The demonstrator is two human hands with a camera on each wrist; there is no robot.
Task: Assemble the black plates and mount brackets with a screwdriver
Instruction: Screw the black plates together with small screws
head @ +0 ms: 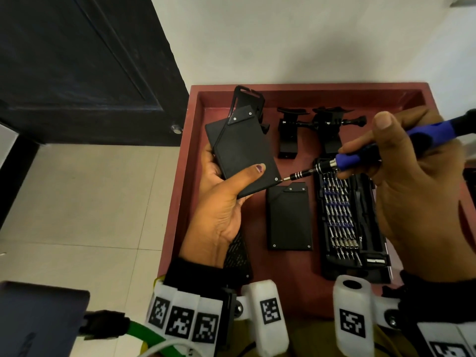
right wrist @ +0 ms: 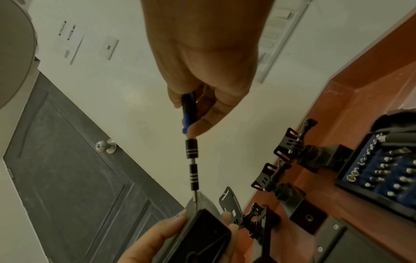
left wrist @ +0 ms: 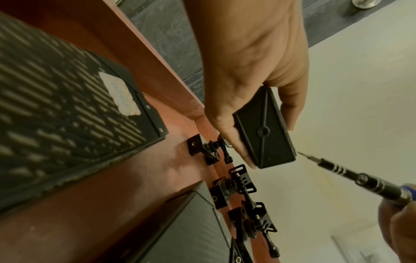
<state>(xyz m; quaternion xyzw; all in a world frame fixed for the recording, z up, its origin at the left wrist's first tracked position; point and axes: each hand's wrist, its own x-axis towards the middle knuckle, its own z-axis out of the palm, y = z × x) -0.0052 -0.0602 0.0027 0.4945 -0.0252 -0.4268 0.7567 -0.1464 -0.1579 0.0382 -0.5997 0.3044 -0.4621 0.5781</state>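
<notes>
Risk, as I judge it: screwdriver (head: 360, 161), gripped in my right hand (head: 412, 181), slips off the corner screw (head: 276, 179) of the black plate (head: 242, 153) my left hand (head: 221, 202) clasps unsupported above the tray (head: 188, 176).

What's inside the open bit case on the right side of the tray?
The bit case holds rows of metal screwdriver bits in blue holders. The right hand, gripping the screwdriver, covers the case's right part, so its contents there are hidden.

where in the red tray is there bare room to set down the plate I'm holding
Bare tray floor shows between your left hand and the flat black plate; another strip lies along the near rim below that plate. Crowded: the far edge with mount brackets, and the right side under the bit case.
</notes>
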